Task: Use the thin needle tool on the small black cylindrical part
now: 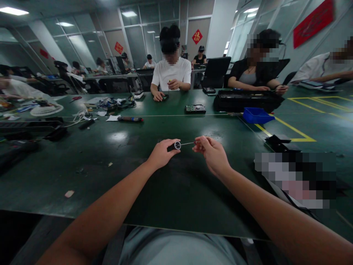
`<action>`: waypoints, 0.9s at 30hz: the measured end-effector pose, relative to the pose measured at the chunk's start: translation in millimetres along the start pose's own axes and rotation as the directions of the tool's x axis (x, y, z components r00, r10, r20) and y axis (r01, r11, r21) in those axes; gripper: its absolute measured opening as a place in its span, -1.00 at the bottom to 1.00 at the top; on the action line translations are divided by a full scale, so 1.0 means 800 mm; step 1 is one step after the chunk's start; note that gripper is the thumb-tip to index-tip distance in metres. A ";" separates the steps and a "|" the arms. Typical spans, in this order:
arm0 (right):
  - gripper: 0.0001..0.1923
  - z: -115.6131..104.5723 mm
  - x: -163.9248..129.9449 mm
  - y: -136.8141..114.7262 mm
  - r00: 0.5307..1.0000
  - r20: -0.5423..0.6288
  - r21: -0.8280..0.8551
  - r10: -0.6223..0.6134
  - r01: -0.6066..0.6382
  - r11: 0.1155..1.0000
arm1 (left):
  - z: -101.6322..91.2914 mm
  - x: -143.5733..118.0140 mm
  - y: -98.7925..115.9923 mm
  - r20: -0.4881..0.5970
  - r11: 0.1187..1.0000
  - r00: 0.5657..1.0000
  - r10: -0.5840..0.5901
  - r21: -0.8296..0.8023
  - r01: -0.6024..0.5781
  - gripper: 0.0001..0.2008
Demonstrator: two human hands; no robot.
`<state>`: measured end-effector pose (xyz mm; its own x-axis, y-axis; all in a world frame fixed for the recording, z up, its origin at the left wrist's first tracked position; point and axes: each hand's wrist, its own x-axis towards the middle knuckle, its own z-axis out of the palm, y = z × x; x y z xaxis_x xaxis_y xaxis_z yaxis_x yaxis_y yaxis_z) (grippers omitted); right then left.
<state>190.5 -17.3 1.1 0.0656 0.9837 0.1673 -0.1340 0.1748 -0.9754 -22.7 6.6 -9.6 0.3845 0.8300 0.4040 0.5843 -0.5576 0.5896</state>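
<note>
Your left hand point(161, 154) grips a short black cylinder point(174, 146) above the near table point(110, 173); your right hand point(211, 152) pinches a thin rod point(188, 143) at its open end. Judged mid-fitting: keep both aligned.

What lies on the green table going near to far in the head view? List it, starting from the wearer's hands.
Left hand holding a small black cylindrical tool handle and right hand pinching its thin metal shaft → black-and-red pen-shaped tool → bare hard disk drive → person in a white T-shirt.
</note>
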 end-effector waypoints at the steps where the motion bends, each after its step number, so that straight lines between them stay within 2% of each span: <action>1: -0.64 0.000 0.001 0.001 0.999 -0.007 0.062 0.040 -0.039 0.997 | -0.001 0.000 0.000 0.000 1.000 1.000 0.009 -0.004 -0.009 -0.59; 6: -0.69 -0.005 0.007 -0.001 0.969 0.043 0.212 0.242 -0.245 0.946 | -0.006 0.002 0.004 0.030 0.999 0.999 0.024 0.040 -0.025 -0.62; 8: -0.71 -0.007 0.008 -0.001 0.963 0.044 0.228 0.265 -0.268 0.936 | -0.006 0.003 0.004 0.059 0.998 0.998 0.020 0.060 -0.023 -0.64; 11: -0.73 -0.007 0.009 0.000 0.980 -0.019 0.210 0.198 -0.190 0.959 | -0.005 0.003 0.004 0.081 0.998 0.997 0.011 0.068 -0.016 -0.63; 16: -0.70 -0.005 0.006 0.003 0.995 -0.096 0.008 0.012 -0.011 1.000 | -0.003 0.002 0.005 0.065 0.998 0.998 -0.009 0.066 0.004 -0.62; 19: -0.69 -0.004 0.004 0.002 0.995 -0.078 -0.112 -0.056 0.047 0.993 | -0.003 0.002 0.006 0.071 0.998 0.997 -0.016 0.065 0.011 -0.61; 23: -0.67 -0.003 -0.001 -0.005 0.996 -0.013 -0.220 -0.086 0.081 0.972 | -0.003 0.001 0.006 0.072 0.997 0.997 -0.019 0.076 0.013 -0.60; 27: -0.59 -0.004 -0.006 -0.021 0.990 -0.002 -0.460 -0.139 0.122 0.879 | -0.002 -0.001 0.004 0.067 0.996 0.998 -0.015 0.083 0.010 -0.60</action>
<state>196.0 -25.0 16.1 0.0856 0.9499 0.3006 0.3450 0.2548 -0.9033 -22.2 4.5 -7.2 0.4225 0.8372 0.3472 0.6454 -0.5469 0.5333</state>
